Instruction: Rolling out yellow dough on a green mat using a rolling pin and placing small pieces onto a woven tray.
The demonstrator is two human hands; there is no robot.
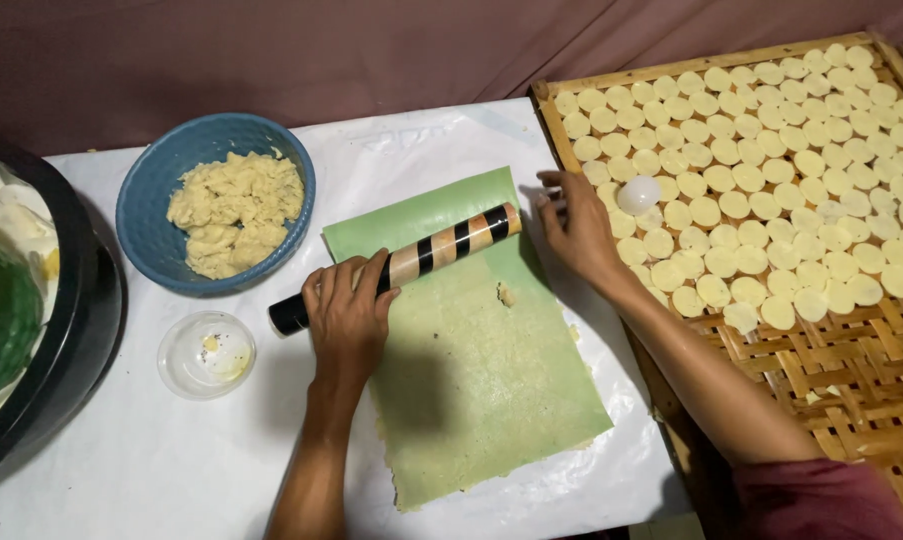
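Striped black, tan and orange rolling pin [401,265] lying across the far end of a green sheet [471,360] on the white counter [131,460], between both hands. Left hand [349,315] pressing down on its near end, fingers curled loosely over it. Right hand [576,228] touching its far tip, fingers part open. Sitting left of the hands: blue bowl [151,195] holding yellow dough [233,212]. Resting just right: woven bamboo tray [831,370] carrying pale dough discs [771,150].

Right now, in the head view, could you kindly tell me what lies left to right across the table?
Black round tub → blue plastic bowl of dough → striped rolling pin on green sheet → woven bamboo tray of pale discs.
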